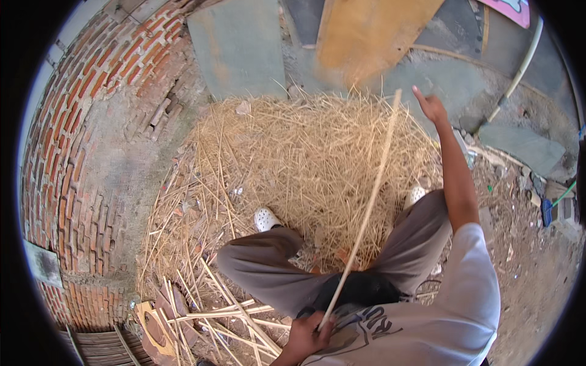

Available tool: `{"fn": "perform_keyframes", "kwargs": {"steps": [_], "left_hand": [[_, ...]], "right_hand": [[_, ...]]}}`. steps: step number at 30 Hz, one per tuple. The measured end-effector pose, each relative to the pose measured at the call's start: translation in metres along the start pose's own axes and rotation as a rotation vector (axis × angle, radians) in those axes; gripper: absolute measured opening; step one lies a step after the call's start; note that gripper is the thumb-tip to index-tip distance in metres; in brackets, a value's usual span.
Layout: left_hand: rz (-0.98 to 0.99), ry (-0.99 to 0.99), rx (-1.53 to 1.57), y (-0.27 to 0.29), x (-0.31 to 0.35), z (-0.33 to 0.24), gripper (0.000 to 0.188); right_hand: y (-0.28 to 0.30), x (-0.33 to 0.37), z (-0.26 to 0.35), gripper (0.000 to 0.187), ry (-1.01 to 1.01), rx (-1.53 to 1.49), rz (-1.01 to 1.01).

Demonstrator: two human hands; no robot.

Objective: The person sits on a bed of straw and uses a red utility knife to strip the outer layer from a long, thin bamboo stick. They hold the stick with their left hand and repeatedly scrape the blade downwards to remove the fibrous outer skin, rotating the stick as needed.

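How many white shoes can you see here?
2. The left shoe is in front of the person's left leg, beside the straw; the right shoe is by their right knee, partly hidden by the trousers.

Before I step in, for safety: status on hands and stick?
Left hand grips pale stick at its near end. Right hand outstretched beside far end, not touching. Straw heap underneath.

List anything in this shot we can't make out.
All head view:
Near end of the long thin pale stick: hidden by the left hand closed around it.
Whether the right hand holds anything: its fingers are mostly hidden behind it.
What lies under the yellowish straw-like pile: covered by the pile.
Rest of the pink flat panel: cut off by the top edge.
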State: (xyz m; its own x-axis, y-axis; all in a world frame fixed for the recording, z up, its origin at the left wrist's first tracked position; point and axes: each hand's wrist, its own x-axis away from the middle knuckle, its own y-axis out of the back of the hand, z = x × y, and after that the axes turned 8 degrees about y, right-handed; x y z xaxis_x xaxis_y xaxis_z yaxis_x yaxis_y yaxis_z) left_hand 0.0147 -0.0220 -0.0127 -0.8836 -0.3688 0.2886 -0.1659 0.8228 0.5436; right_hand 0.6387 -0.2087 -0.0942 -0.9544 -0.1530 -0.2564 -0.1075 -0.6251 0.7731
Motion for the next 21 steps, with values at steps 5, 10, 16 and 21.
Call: {"fn": "perform_keyframes", "kwargs": {"steps": [5, 10, 16, 21], "left_hand": [[-0.002, 0.241, 0.278, -0.01, -0.047, 0.009, 0.032], [0.015, 0.152, 0.496, -0.005, -0.12, -0.008, 0.034], [-0.168, -0.044, 0.273, 0.002, -0.139, -0.037, 0.031], [-0.19, -0.038, 0.212, 0.0, -0.136, -0.031, 0.028]], "right_hand": [[0.006, 0.043, 0.066, 0.084, 0.127, 0.012, 0.267], [0.021, 0.151, 0.176, 0.079, 0.66, -0.03, 0.38], [0.009, 0.217, 0.212, 0.073, 1.006, 0.033, 0.356], [-0.004, 0.2, 0.203, 0.072, 0.943, -0.021, 0.273]]}}
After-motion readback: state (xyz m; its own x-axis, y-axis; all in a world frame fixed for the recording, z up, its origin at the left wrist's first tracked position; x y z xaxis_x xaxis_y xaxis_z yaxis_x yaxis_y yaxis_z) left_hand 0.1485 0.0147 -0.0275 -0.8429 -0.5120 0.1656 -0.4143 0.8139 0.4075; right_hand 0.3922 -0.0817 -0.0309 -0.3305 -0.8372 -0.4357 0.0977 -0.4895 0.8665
